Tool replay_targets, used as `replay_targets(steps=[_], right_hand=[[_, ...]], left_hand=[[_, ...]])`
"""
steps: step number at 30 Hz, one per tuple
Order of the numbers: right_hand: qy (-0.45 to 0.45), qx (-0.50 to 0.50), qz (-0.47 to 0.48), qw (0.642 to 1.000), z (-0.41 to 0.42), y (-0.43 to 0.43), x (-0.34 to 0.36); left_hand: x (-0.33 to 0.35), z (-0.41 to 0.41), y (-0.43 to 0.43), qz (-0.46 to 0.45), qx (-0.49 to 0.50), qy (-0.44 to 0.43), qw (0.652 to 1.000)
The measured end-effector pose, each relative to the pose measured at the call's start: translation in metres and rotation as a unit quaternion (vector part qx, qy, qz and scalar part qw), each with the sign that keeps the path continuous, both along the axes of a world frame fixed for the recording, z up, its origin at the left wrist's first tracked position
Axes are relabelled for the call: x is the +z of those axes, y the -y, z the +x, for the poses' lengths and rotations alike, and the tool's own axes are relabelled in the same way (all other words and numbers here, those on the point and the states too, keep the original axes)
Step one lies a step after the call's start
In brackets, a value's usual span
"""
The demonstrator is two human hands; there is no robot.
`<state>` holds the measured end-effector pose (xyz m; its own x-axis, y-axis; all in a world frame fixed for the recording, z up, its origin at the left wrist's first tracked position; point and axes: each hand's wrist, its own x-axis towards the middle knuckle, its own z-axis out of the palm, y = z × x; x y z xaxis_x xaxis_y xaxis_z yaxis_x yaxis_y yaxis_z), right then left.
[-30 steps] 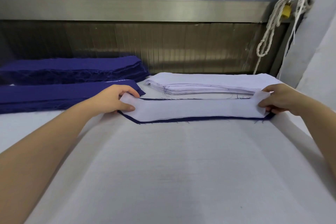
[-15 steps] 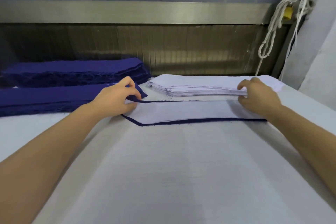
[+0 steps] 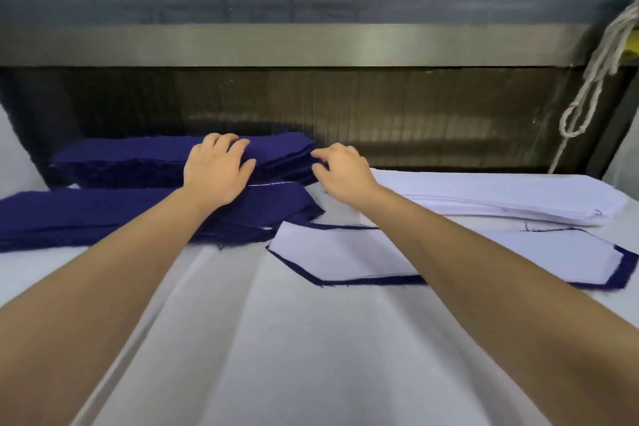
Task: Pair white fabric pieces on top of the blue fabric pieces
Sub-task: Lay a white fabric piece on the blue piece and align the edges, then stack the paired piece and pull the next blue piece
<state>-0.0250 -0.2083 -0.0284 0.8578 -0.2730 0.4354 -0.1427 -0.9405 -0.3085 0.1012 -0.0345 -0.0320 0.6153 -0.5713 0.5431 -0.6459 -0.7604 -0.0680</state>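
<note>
A white fabric piece [image 3: 342, 256] lies on a blue fabric piece [image 3: 608, 278] in the middle right of the table, the blue showing as a border. Two stacks of blue pieces sit at the left: a far stack [image 3: 138, 162] and a near stack [image 3: 86, 214]. A stack of white pieces [image 3: 501, 197] lies at the right. My left hand [image 3: 218, 169] rests palm down with spread fingers on the far blue stack. At that stack's right end my right hand [image 3: 340, 173] hovers with fingers loosely curled; whether it pinches a piece I cannot tell.
The table is covered in white cloth [image 3: 294, 356] with soft folds. A metal rail and dark slatted panel [image 3: 380, 114] run along the back. A knotted white rope [image 3: 591, 79] hangs at the right.
Both hands have let go of the paired white-on-blue piece and moved left and back to the far blue stack. The view has shifted left.
</note>
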Motion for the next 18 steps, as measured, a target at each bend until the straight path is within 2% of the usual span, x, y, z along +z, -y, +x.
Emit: replay_targets(steps=[3, 8, 12, 18], right_hand=[[-0.010, -0.012, -0.005, 1.000, 0.040, -0.018, 0.002], [-0.050, -0.082, 0.012, 0.995, 0.088, -0.030, 0.007], [-0.103, -0.126, -0.010, 0.987, 0.108, -0.035, 0.004], [-0.076, -0.122, -0.036, 0.989, 0.112, -0.042, -0.002]], left_hand=[[0.001, 0.028, -0.009, 0.020, 0.031, -0.015, 0.999], [-0.001, 0.063, -0.023, 0.024, 0.108, -0.114, 0.987], [-0.005, 0.077, -0.030, 0.033, 0.121, -0.163, 0.979], [-0.012, 0.079, -0.028, 0.034, 0.118, -0.144, 0.982]])
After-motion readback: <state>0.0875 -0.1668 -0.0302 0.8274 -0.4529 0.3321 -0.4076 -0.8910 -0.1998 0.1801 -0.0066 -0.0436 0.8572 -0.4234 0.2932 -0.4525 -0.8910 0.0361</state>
